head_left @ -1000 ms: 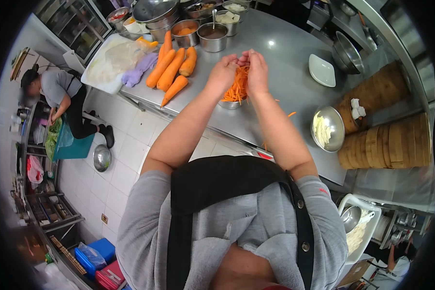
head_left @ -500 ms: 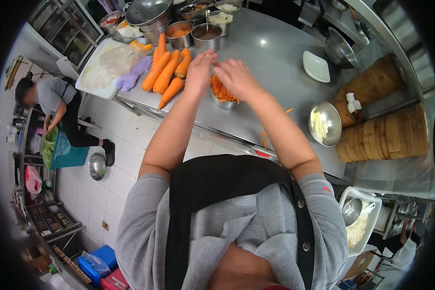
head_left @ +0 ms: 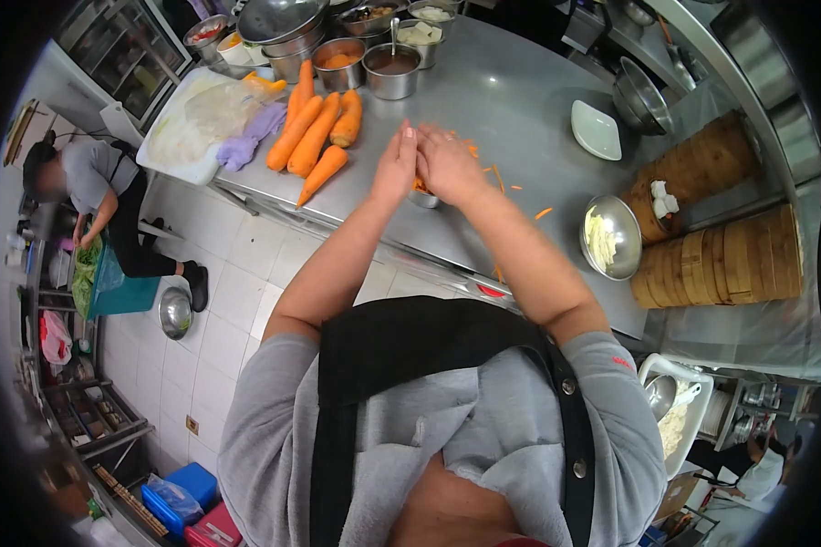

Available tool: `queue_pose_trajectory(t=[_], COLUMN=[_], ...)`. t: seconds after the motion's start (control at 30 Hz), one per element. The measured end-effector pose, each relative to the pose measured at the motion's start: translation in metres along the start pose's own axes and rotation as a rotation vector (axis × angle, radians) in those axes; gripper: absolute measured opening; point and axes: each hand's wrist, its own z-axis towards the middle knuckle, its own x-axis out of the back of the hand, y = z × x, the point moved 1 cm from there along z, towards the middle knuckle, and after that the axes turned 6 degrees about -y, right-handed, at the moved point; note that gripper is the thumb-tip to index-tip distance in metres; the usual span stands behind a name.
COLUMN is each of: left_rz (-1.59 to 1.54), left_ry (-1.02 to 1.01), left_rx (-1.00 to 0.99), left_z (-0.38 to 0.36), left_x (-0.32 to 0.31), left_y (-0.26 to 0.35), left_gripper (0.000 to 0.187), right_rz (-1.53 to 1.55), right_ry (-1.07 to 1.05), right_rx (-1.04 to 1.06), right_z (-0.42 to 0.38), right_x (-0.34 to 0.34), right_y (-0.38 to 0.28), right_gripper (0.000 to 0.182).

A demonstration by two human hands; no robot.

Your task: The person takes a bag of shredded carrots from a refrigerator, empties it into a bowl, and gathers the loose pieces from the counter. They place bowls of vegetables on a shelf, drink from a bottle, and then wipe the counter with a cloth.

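Note:
Shredded carrot (head_left: 420, 185) fills a small steel bowl (head_left: 424, 199) near the counter's front edge, mostly hidden beneath my hands. My left hand (head_left: 396, 164) is open on the bowl's left side, fingers stretched and side by side. From the right, my open right hand (head_left: 451, 166) curves over the heap, its fingertips slightly blurred. The two hands almost meet at the fingertips, cupped around the carrot; contact with the shreds is partly hidden. Loose shreds (head_left: 498, 178) lie on the counter to the right. Whole carrots (head_left: 312, 135) sit to the left.
Steel pots (head_left: 392, 73) line the back left, beside a white cutting board (head_left: 178, 146) and purple cloth (head_left: 251, 137). To the right are a white dish (head_left: 597, 129), a steel bowl (head_left: 611, 239) with pale strips and bamboo steamers (head_left: 721, 260). A co-worker (head_left: 100, 182) handles greens at left.
Both hands have moved down and closer together around the carrot heap, covering most of the bowl. More loose shreds show on the counter behind my right hand.

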Motion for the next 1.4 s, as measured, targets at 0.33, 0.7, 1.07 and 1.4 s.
queue_pose_trajectory(t=[0.33,0.7,1.07,1.4], left_rz=[0.345,-0.251,-0.134,0.028], left_ry=[-0.055,-0.078,-0.135,0.037], left_rx=[-0.052,0.105,0.030,-0.350], left_z=[0.004,0.007,0.019,-0.016], left_x=[-0.007,0.017,0.015,0.013], left_y=[-0.015,0.009,0.006,0.059], left_gripper=[0.074,0.068,0.059,0.038], right_rz=[-0.123,-0.101,1.262,1.235], right_ry=[-0.014,-0.209,0.212,0.447], right_rx=[-0.009,-0.077,-0.205,-0.625], right_z=[0.002,0.010,0.021,-0.046], right_x=[-0.018,0.024,0.095,0.021], right_y=[0.008,-0.012,0.027,0.114], right_gripper=[0.049,0.057,0.023,0.022])
